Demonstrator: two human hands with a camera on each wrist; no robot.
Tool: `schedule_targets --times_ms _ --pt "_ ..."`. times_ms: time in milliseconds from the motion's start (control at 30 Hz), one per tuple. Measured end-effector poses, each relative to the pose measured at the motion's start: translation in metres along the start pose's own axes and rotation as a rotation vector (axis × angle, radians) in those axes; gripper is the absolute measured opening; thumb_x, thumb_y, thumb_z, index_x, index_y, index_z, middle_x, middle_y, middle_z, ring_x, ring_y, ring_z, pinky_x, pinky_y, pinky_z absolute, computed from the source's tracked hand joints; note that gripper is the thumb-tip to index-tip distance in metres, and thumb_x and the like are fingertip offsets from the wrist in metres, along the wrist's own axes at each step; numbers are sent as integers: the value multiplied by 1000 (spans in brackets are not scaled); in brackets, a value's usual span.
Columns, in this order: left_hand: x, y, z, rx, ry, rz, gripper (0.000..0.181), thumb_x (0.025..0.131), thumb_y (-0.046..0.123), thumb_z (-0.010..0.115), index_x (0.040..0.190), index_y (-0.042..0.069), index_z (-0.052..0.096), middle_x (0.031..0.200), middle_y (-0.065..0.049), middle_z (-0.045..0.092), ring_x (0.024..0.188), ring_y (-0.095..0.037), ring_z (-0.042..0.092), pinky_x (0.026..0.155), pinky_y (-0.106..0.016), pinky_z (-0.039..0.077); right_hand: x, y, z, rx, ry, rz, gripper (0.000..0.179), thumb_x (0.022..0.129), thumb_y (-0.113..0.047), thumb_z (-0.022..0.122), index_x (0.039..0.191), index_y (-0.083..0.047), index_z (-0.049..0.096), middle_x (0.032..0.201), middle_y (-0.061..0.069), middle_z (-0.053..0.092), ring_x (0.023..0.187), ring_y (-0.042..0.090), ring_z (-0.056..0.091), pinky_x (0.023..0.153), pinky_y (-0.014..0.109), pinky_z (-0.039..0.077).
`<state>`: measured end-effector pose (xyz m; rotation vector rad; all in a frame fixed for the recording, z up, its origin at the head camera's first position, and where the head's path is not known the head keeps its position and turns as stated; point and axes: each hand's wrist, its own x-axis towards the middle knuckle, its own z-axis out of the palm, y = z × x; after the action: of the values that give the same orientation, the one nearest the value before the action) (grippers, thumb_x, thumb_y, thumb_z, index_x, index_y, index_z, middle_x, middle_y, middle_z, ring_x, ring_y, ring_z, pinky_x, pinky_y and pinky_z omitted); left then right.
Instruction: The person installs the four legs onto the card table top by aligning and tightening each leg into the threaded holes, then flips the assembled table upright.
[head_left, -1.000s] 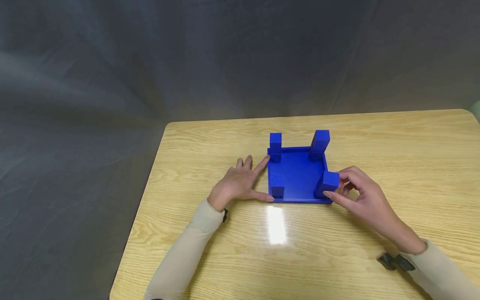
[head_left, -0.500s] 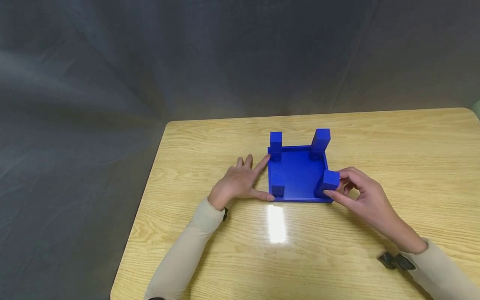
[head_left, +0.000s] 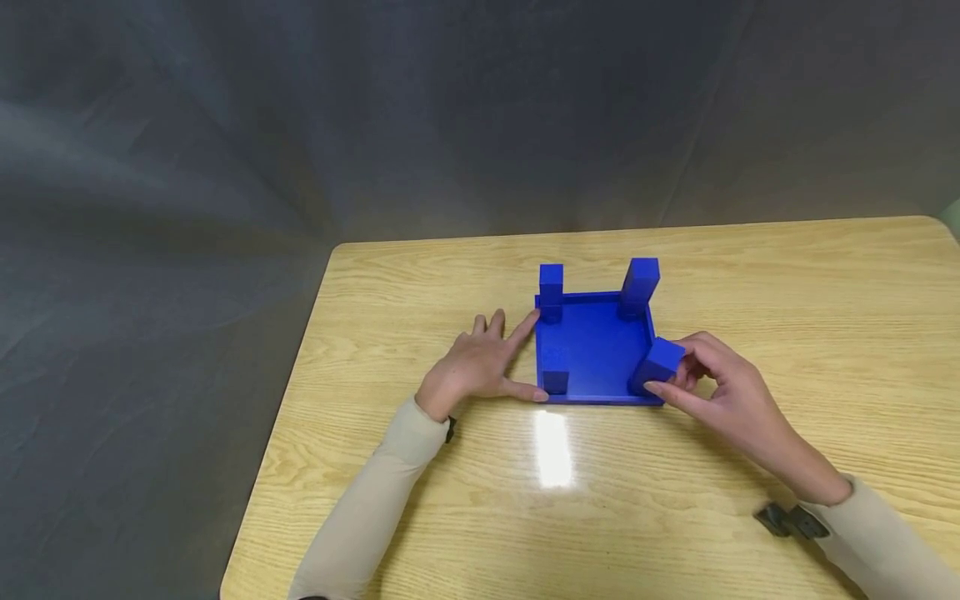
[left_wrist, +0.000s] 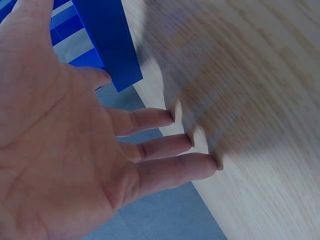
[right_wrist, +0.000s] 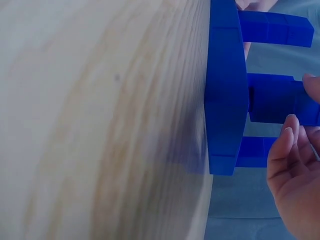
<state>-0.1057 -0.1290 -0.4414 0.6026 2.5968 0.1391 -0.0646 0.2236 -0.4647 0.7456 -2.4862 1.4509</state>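
Observation:
A square blue tray-like base (head_left: 596, 342) with a low rim lies on the table, a blue block post standing at each corner. My right hand (head_left: 723, 387) pinches the near right post (head_left: 660, 362) between thumb and fingers; this post is twisted against the base's edges. In the right wrist view the same post (right_wrist: 272, 97) rises from the base (right_wrist: 227, 90), the fingertips on its upper part. My left hand (head_left: 480, 362) is spread, thumb and index finger touching the base's left side. The left wrist view shows its other fingers (left_wrist: 165, 167) stretched out over the tabletop.
The near left post (head_left: 555, 372), far left post (head_left: 551, 287) and far right post (head_left: 640, 283) stand upright. The wood-grain table (head_left: 480, 517) has its far edge against a dark grey cloth (head_left: 487, 117). A light reflection shines in front of the base.
The near right post has turned in my right hand, its top now rotated and shifted slightly right. My left hand and the base stay put.

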Motion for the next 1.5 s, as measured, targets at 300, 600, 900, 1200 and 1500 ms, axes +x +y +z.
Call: schedule_targets --times_ms 300,600,900,1200,1500 --pt "-1 0 1 -7 -4 -4 128 86 90 65 176 35 -9 174 -29 21 135 -43 44 76 -40 51 1 -3 -2 -57 -25 28 45 72 7 98 97 -15 68 78 -9 59 71 7 57 62 19 43" --pt "-1 -1 1 -7 3 2 128 86 89 65 176 34 -8 173 -30 22 131 -42 45 77 -41 52 3 -3 -1 -38 -29 -2 44 73 13 95 102 -14 75 110 -6 67 75 9 60 68 15 48" --pt "-1 1 0 -15 9 7 128 86 88 67 176 34 -6 173 -30 23 127 -39 45 73 -38 49 2 -4 -2 10 -69 -26 48 76 17 90 110 -15 75 109 -6 66 78 11 59 66 20 48" --pt "0 1 0 -8 9 9 128 86 89 65 176 34 -7 173 -30 23 129 -40 45 75 -40 51 3 0 -1 -1 -54 -43 48 73 17 93 105 -13 72 99 -4 61 79 12 58 68 18 48" --pt "0 0 1 -4 3 4 129 86 90 65 176 34 -8 173 -30 22 130 -42 45 77 -42 52 3 1 0 10 -75 -23 58 72 12 97 123 -8 77 91 -2 57 76 10 55 63 23 44"
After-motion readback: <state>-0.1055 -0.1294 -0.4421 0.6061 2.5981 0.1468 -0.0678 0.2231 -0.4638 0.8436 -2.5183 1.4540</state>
